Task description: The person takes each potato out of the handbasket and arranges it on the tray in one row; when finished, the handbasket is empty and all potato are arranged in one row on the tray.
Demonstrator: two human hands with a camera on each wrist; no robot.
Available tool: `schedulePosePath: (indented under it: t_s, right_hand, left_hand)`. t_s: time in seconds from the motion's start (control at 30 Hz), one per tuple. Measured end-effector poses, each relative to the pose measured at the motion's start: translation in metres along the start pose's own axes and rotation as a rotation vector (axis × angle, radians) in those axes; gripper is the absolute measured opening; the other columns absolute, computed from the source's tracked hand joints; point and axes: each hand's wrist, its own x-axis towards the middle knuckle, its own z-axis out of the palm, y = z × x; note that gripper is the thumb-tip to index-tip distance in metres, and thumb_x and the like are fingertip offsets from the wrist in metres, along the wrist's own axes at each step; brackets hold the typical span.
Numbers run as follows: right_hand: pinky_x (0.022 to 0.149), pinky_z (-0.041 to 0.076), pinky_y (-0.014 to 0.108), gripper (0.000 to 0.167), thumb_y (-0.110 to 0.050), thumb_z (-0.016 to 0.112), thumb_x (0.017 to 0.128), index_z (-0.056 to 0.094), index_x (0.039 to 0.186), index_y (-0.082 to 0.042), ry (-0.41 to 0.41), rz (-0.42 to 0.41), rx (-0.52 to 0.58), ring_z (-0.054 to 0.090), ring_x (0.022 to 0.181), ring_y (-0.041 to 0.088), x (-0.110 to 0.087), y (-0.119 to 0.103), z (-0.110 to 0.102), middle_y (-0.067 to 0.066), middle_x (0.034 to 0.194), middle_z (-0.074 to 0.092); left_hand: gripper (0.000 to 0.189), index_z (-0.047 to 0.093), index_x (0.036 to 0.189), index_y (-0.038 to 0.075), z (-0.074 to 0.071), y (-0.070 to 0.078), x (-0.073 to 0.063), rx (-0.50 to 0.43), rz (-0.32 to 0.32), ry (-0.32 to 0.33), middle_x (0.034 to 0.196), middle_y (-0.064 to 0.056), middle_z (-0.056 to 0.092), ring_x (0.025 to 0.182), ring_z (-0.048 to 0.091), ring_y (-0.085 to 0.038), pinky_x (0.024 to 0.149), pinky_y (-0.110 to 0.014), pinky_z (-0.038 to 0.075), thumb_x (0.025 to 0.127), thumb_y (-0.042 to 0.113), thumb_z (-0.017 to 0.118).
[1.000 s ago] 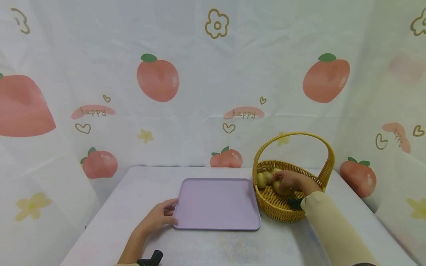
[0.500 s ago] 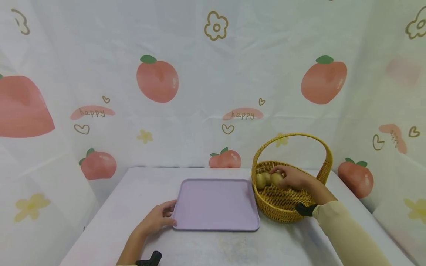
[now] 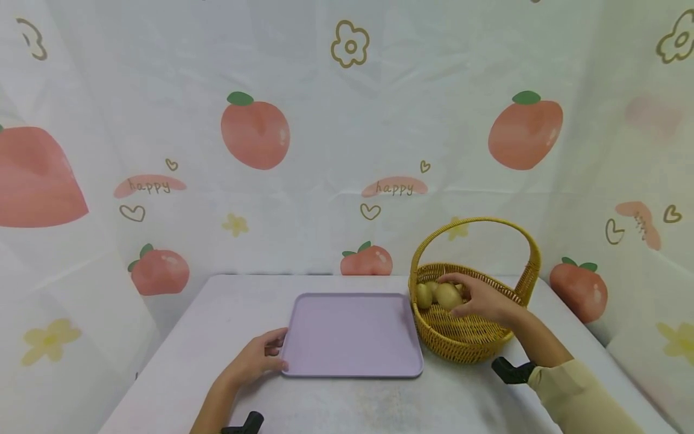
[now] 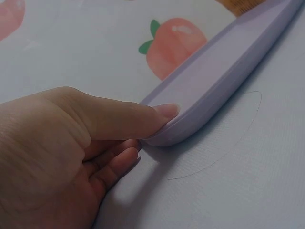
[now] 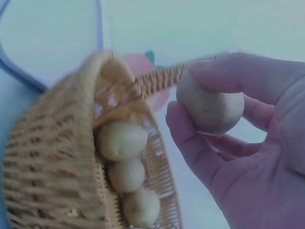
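Observation:
My right hand (image 3: 482, 300) holds a round, pale brown potato (image 5: 209, 105) between thumb and fingers, over the wicker basket (image 3: 466, 352). In the right wrist view, three more potatoes (image 5: 122, 141) lie inside the basket, close to one side wall. At the lower left, my left hand (image 3: 253, 360) grips the near left edge of a flat lilac tray (image 3: 352, 334). The left wrist view has the thumb (image 4: 167, 110) on top of the tray's rim, while the other fingers curl low beside and partly under the edge. Some fingertips are hidden there.
The basket's tall arched handle (image 3: 477, 219) rises over its opening, right of the tray. Both stand on a white table (image 3: 238, 301), backed by a white cloth (image 3: 303, 72) printed with peaches. Black straps (image 3: 512, 371) sit at the wrists.
My right hand has drawn back and risen slightly, lifting a potato up from among the others in the basket. The left hand stays at the tray's edge.

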Motion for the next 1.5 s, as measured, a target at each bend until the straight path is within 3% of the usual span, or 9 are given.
schedulePosePath:
  t_s: [0.1, 0.2, 0.63, 0.83, 0.97, 1.23, 1.5]
  right_hand:
    - [0.074, 0.053, 0.039, 0.067, -0.002, 0.077, 0.078, 0.045, 0.138, -0.002, -0.006, -0.037, 0.045, 0.060, 0.095, 0.032, -0.003, -0.004, 0.006, 0.022, 0.121, 0.051]
    - [0.075, 0.053, 0.038, 0.065, -0.008, 0.080, 0.077, 0.049, 0.135, -0.007, 0.016, -0.056, 0.015, 0.060, 0.102, 0.034, -0.004, -0.011, 0.015, 0.020, 0.122, 0.053]
    - [0.075, 0.052, 0.032, 0.060, -0.012, 0.082, 0.073, 0.058, 0.127, -0.006, 0.010, -0.261, -0.038, 0.058, 0.089, 0.021, 0.016, -0.046, 0.065, 0.007, 0.112, 0.059]
    - [0.081, 0.052, 0.042, 0.060, -0.012, 0.083, 0.073, 0.058, 0.127, -0.006, 0.006, -0.260, -0.007, 0.059, 0.092, 0.021, 0.033, -0.053, 0.091, 0.006, 0.111, 0.060]
    - [0.085, 0.051, 0.041, 0.060, -0.011, 0.083, 0.073, 0.057, 0.128, -0.006, -0.001, -0.253, 0.020, 0.059, 0.093, 0.020, 0.046, -0.054, 0.110, 0.005, 0.114, 0.059]
    - [0.070, 0.052, 0.030, 0.060, -0.012, 0.084, 0.072, 0.058, 0.126, -0.008, -0.020, -0.189, 0.066, 0.059, 0.085, 0.016, 0.073, -0.053, 0.154, 0.005, 0.107, 0.059]
    - [0.069, 0.048, 0.027, 0.057, -0.014, 0.087, 0.067, 0.063, 0.118, -0.012, 0.029, -0.136, 0.086, 0.055, 0.082, 0.014, 0.101, -0.043, 0.205, -0.002, 0.099, 0.058]
  left_hand:
    - [0.081, 0.047, 0.139, -0.006, 0.000, 0.000, 0.000, 0.003, 0.008, -0.004, 0.116, -0.013, 0.059, 0.103, 0.058, -0.026, 0.092, -0.047, 0.047, 0.069, 0.012, 0.084]
    - [0.081, 0.046, 0.139, -0.006, 0.000, 0.000, -0.001, -0.001, 0.018, -0.013, 0.117, -0.014, 0.059, 0.104, 0.058, -0.028, 0.093, -0.047, 0.046, 0.070, 0.011, 0.084]
    - [0.080, 0.046, 0.139, -0.006, 0.001, 0.002, -0.001, -0.003, 0.009, -0.017, 0.118, -0.015, 0.060, 0.104, 0.058, -0.028, 0.093, -0.046, 0.047, 0.070, 0.010, 0.083]
    - [0.081, 0.046, 0.140, -0.005, 0.001, 0.003, -0.002, -0.001, -0.005, -0.009, 0.119, -0.014, 0.059, 0.106, 0.058, -0.029, 0.094, -0.049, 0.045, 0.070, 0.011, 0.083]
    - [0.081, 0.045, 0.140, -0.005, 0.000, 0.002, -0.002, -0.003, 0.006, -0.014, 0.120, -0.015, 0.059, 0.107, 0.057, -0.030, 0.095, -0.049, 0.045, 0.071, 0.011, 0.083]
    - [0.079, 0.044, 0.139, -0.009, -0.002, 0.005, -0.004, -0.018, 0.043, -0.021, 0.119, -0.017, 0.059, 0.105, 0.058, -0.032, 0.092, -0.049, 0.046, 0.072, 0.007, 0.081]
    - [0.079, 0.044, 0.139, -0.009, -0.002, 0.002, -0.003, -0.014, 0.044, -0.025, 0.118, -0.017, 0.059, 0.106, 0.058, -0.032, 0.093, -0.049, 0.046, 0.072, 0.008, 0.082]
